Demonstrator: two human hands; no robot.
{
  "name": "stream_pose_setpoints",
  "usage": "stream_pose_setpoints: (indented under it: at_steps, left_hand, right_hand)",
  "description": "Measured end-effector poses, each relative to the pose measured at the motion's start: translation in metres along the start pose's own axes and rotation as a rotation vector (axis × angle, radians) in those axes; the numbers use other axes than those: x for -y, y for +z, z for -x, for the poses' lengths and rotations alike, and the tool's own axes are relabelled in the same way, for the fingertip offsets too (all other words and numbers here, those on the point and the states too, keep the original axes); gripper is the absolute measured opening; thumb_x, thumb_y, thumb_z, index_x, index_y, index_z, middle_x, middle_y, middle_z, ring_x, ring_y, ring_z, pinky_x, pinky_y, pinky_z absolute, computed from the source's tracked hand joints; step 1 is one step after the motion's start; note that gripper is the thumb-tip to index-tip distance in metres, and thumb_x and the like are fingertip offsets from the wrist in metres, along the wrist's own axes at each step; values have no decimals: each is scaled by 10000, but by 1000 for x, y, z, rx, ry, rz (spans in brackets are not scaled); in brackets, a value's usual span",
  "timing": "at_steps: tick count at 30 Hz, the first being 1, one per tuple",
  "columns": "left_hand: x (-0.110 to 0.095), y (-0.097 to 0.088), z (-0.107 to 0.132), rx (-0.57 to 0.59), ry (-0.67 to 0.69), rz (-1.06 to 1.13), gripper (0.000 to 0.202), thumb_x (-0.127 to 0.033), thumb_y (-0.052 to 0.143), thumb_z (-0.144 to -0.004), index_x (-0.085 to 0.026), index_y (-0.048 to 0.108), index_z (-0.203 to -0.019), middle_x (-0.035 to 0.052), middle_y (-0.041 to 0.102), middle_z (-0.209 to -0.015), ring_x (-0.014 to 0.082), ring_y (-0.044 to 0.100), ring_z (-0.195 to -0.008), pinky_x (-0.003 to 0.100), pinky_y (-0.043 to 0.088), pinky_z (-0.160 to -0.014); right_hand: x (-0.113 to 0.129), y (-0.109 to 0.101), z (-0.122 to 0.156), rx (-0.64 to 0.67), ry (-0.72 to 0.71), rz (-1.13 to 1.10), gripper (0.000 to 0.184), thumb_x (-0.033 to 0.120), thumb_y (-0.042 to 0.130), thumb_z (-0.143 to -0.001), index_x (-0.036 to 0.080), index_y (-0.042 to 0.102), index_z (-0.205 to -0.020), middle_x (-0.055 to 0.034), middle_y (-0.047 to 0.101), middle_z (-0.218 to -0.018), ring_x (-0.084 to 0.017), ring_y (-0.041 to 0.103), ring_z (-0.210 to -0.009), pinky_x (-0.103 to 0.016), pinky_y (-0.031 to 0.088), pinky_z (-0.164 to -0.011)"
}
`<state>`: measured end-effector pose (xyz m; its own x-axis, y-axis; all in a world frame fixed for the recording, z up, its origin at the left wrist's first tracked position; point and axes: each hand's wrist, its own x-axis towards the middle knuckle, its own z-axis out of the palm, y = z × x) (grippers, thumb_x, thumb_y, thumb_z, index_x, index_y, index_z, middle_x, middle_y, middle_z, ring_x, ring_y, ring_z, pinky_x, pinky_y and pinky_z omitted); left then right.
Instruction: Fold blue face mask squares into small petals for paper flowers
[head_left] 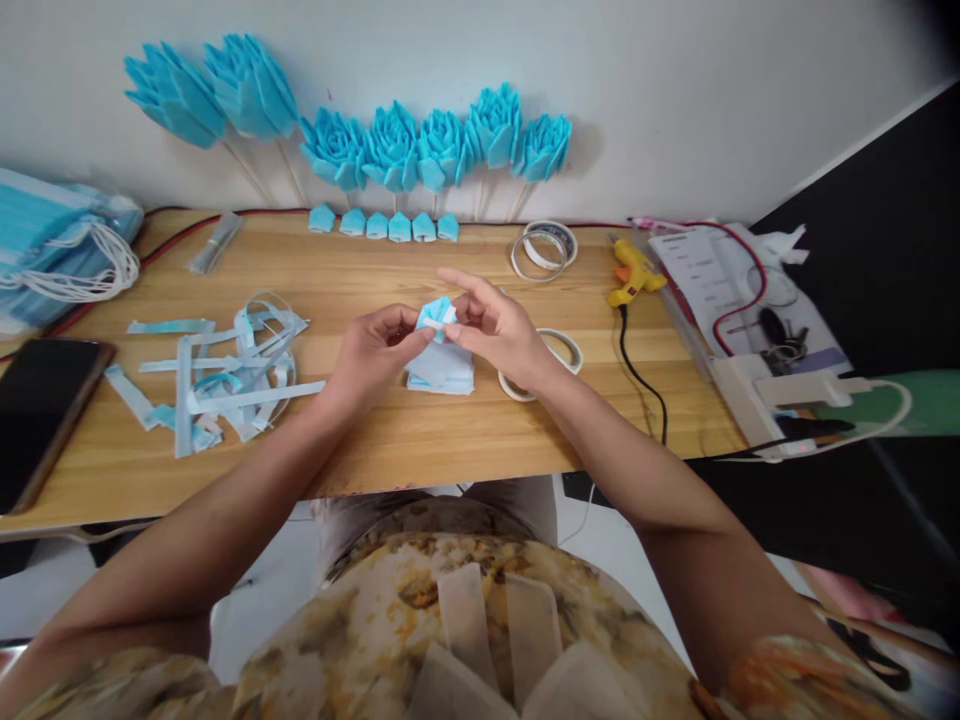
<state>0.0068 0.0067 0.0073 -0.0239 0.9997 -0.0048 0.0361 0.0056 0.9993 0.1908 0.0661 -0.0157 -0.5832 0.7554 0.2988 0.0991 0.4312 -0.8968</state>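
Wooden tabletop (390, 458), folded blue piece (433, 311) between my hands.
My left hand (375, 348) and right hand (501, 326) pinch it from opposite sides, near the stacked sheets (441, 381); its long axis I can't tell.

2 forearms (255, 510) reach inward; left grip (375, 345) pinches, fingers (394, 318) curled; right grip (501, 328) pinches, 1 finger (471, 284) extended.

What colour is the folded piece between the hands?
The folded piece is light blue with white parts; the head view, the only one, shows it.

Wooden table (390, 455) with yellow glue gun (636, 275)
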Motion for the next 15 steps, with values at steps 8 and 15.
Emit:
stream_pose_setpoints:
  at_steps: [8,15]
  left_hand:
    - [2,-1,1,38,-6,-90,219,-359,803,-732,-178,680,-735,-17,618,-643,96,497,-563,227,385,-531]
    - [3,-2,0,-4,7,-13,178,-325,781,-753,-185,673,-732,-20,618,-659,92,501,-575,231,391,-553]
  right_hand:
    - [-1,-1,-2,-38,58,-97,547,320,591,-942,219,451,-1461,-30,717,-1016,-145,680,-887,-305,592,-805]
    - [5,-2,-1,-11,91,-194,491,400,528,-986,227,470,-1441,-52,715,-1072,-160,691,-932,-348,603,-853]
